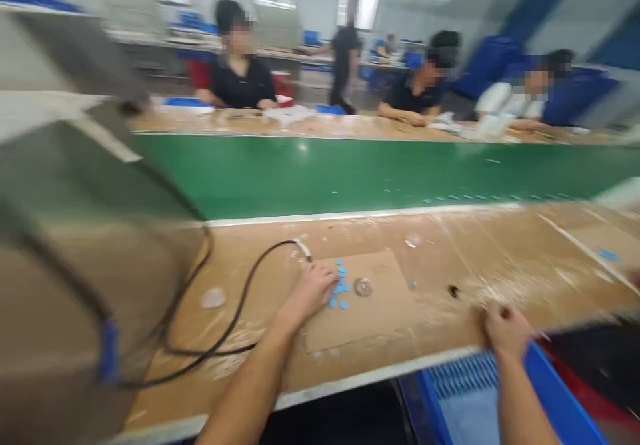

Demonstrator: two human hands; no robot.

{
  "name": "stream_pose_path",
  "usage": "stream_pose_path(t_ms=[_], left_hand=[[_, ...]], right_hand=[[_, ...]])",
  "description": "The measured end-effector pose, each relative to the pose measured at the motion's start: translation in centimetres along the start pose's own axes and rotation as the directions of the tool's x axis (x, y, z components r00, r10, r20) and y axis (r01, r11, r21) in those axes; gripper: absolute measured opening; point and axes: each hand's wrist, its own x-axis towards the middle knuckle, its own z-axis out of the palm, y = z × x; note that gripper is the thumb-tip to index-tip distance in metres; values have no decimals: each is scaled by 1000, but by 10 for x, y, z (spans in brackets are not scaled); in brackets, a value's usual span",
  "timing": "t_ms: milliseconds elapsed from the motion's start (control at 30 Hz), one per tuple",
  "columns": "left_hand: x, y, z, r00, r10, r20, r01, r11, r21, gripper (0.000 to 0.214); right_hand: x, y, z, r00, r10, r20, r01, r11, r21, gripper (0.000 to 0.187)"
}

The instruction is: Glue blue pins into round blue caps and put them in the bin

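Note:
My left hand (316,289) rests on a flat brown cardboard sheet (373,322), its fingers bent together at a loose group of small blue discs (341,288). Whether a disc is between the fingertips is hidden. A black cable (247,284) with a white end section (303,250) reaches down just behind this hand; I cannot tell whether they touch. Right of the discs lies a small round metallic piece (363,288). My right hand (507,330) is closed near the table's front edge, above a blue bin (565,392); what it holds is blurred.
Blue ribbed pieces (465,373) lie in the bin. A small dark bit (453,291) and a clear round piece (213,298) lie on the wooden table (450,245). Beyond runs a green belt (325,172), with several people behind it. A large grey machine (65,232) stands left.

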Motion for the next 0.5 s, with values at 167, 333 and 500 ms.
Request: stream_pose_path(t_ms=[167, 333, 500], left_hand=[[6, -35, 34, 995, 59, -76, -64, 996, -69, 27], [-4, -40, 41, 965, 102, -239, -109, 994, -14, 30], [2, -43, 42, 808, 321, -493, -278, 947, 160, 38]], right_hand=[[-26, 70, -53, 958, 238, -160, -254, 964, -81, 46], [-19, 65, -34, 965, 210, -155, -214, 977, -5, 60], [-26, 68, -36, 962, 201, -183, -206, 979, -6, 58]])
